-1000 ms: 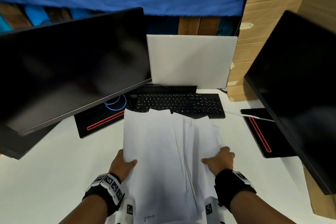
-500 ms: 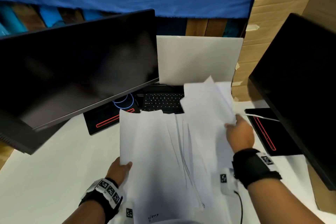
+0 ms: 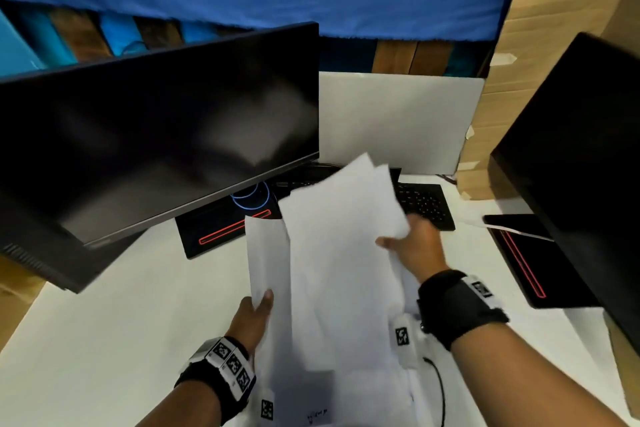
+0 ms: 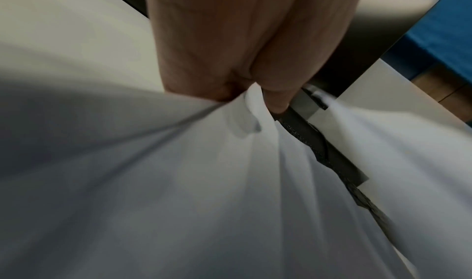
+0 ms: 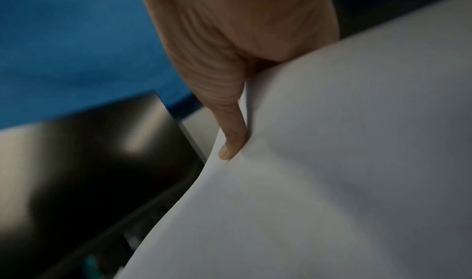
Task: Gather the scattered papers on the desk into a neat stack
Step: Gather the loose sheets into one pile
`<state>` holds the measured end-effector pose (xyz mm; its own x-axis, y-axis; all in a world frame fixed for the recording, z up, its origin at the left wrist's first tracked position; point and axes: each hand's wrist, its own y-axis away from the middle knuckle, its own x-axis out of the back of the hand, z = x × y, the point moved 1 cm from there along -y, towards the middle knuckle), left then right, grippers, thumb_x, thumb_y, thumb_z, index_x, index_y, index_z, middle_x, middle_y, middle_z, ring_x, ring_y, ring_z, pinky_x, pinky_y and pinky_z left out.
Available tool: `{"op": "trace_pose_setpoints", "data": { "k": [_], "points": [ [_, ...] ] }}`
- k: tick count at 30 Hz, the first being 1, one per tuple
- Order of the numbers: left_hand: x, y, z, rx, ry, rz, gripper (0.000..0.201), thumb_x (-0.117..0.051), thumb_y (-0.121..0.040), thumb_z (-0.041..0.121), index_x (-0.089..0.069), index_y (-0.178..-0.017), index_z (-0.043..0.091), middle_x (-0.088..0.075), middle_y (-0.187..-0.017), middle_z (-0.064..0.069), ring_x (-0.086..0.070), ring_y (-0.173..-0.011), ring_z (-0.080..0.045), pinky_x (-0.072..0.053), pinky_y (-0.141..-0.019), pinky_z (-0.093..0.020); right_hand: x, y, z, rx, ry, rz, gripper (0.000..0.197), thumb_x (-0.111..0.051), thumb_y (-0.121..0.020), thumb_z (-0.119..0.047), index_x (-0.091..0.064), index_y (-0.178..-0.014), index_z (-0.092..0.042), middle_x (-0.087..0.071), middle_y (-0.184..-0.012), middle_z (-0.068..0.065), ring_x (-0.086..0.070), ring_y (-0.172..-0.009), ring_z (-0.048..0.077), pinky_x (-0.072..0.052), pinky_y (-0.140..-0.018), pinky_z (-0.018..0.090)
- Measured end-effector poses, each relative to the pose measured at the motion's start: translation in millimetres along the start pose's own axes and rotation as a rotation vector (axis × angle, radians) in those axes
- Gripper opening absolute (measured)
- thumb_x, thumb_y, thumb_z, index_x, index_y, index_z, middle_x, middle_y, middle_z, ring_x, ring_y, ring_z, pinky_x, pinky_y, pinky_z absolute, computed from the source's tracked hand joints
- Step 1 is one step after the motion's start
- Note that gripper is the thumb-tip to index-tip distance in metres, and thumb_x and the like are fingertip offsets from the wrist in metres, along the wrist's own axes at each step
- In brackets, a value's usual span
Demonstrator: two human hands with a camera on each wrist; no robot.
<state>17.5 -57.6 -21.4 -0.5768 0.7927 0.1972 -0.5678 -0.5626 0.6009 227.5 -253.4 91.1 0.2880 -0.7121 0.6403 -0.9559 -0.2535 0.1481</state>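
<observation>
A loose bunch of white papers (image 3: 332, 270) is lifted above the white desk (image 3: 104, 340) in front of me. My left hand (image 3: 258, 305) pinches the bunch's left edge, thumb on top; the left wrist view shows the papers (image 4: 230, 162) creased where my left hand (image 4: 253, 93) pinches them. My right hand (image 3: 398, 243) grips the right-hand sheets and holds them raised and tilted leftward over the others. In the right wrist view my right hand (image 5: 235, 142) has its thumb pressed on the papers (image 5: 332, 162). The sheets fan out unevenly.
A black monitor (image 3: 156, 142) stands left, another monitor (image 3: 581, 166) right. A black keyboard (image 3: 426, 204) lies behind the papers, partly hidden. A white board (image 3: 398, 121) leans at the back. Cardboard (image 3: 554, 10) rises at the right. A cable (image 3: 438, 388) trails from my right wrist.
The papers lay flat under both hands; now both hands have lifted them. My right hand raised its sheets and swung them left over the rest.
</observation>
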Motion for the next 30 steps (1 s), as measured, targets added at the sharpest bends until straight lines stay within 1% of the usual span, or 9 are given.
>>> {"op": "trace_pose_setpoints", "data": {
  "k": [4, 7, 11, 14, 17, 21, 25, 27, 30],
  "points": [
    [1, -3, 3, 0.051, -0.004, 0.013, 0.079, -0.041, -0.084, 0.065, -0.039, -0.138, 0.007, -0.049, -0.139, -0.009, -0.048, -0.127, -0.030, -0.036, -0.111, -0.041, -59, 11, 48, -0.113, -0.042, -0.126, 0.036, -0.081, -0.066, -0.016, -0.056, -0.092, -0.012, -0.069, -0.100, 0.010, -0.064, -0.094, 0.025, -0.041, -0.073, 0.023],
    [-1, -12, -5, 0.024, -0.011, -0.022, 0.086, -0.063, -0.065, 0.068, -0.047, -0.127, 0.011, -0.061, -0.126, -0.005, -0.061, -0.111, -0.027, -0.047, -0.101, -0.043, -87, 21, 67, -0.129, -0.022, -0.251, 0.046, -0.070, -0.081, -0.022, -0.051, -0.119, -0.004, -0.060, -0.118, 0.010, -0.058, -0.112, 0.028, -0.043, -0.085, 0.026],
    [-10, -15, -7, -0.035, -0.192, 0.037, 0.053, -0.074, -0.076, 0.029, -0.044, -0.114, 0.006, -0.060, -0.116, -0.012, -0.059, -0.108, -0.031, -0.049, -0.093, -0.038, -104, 33, 79, -0.113, 0.127, -0.432, 0.058, -0.047, -0.095, -0.028, -0.025, -0.144, -0.007, -0.030, -0.141, 0.015, -0.042, -0.128, 0.031, -0.032, -0.110, 0.031],
    [-14, -15, -7, -0.057, -0.345, 0.083, 0.035, -0.065, -0.081, 0.009, -0.045, -0.109, 0.004, -0.059, -0.118, -0.019, -0.057, -0.110, -0.032, -0.043, -0.087, -0.032, -91, 28, 87, -0.180, 0.273, -0.200, 0.059, -0.051, -0.091, -0.033, -0.030, -0.141, -0.011, -0.034, -0.137, 0.015, -0.038, -0.127, 0.033, -0.036, -0.104, 0.041],
    [-15, -17, -10, -0.066, -0.347, 0.094, 0.022, -0.058, -0.084, 0.007, -0.045, -0.101, 0.008, -0.059, -0.120, -0.019, -0.056, -0.105, -0.029, -0.040, -0.083, -0.029, -59, 27, 98, -0.469, 0.387, 0.044, 0.049, -0.051, -0.090, -0.031, -0.037, -0.131, -0.009, -0.040, -0.131, 0.015, -0.040, -0.121, 0.032, -0.039, -0.097, 0.048],
    [-27, -19, -14, -0.062, -0.350, 0.024, 0.035, -0.051, -0.091, 0.016, -0.050, -0.123, 0.001, -0.060, -0.125, -0.017, -0.055, -0.101, -0.025, -0.042, -0.088, -0.029, -53, 20, 123, -0.380, 0.281, -0.055, 0.034, -0.047, -0.087, -0.010, -0.050, -0.120, 0.001, -0.052, -0.123, 0.022, -0.051, -0.114, 0.036, -0.043, -0.092, 0.039],
    [-49, -12, -8, -0.082, -0.417, -0.047, 0.036, -0.045, -0.094, 0.016, -0.047, -0.127, 0.001, -0.057, -0.128, -0.016, -0.055, -0.116, -0.029, -0.039, -0.089, -0.025, -54, 23, 130, -0.316, 0.164, -0.069, 0.027, -0.044, -0.082, 0.007, -0.057, -0.105, 0.009, -0.060, -0.114, 0.026, -0.056, -0.106, 0.036, -0.038, -0.075, 0.026],
    [-58, -8, -5, -0.076, -0.455, -0.059, 0.037, -0.042, -0.095, 0.017, -0.047, -0.129, 0.003, -0.055, -0.132, -0.016, -0.053, -0.120, -0.029, -0.040, -0.099, -0.028, -50, 24, 129, -0.317, 0.109, -0.082, 0.024, -0.042, -0.089, 0.001, -0.057, -0.106, 0.009, -0.060, -0.115, 0.026, -0.056, -0.108, 0.036, -0.037, -0.077, 0.029],
    [-70, -5, -3, -0.091, -0.464, -0.021, 0.036, -0.041, -0.095, 0.017, -0.044, -0.129, 0.006, -0.048, -0.132, -0.015, -0.051, -0.118, -0.029, -0.039, -0.104, -0.033, -43, 27, 129, -0.346, -0.060, -0.086, 0.040, -0.042, -0.097, -0.031, -0.057, -0.109, 0.004, -0.062, -0.113, 0.020, -0.056, -0.110, 0.034, -0.037, -0.082, 0.029]
  ]
}}
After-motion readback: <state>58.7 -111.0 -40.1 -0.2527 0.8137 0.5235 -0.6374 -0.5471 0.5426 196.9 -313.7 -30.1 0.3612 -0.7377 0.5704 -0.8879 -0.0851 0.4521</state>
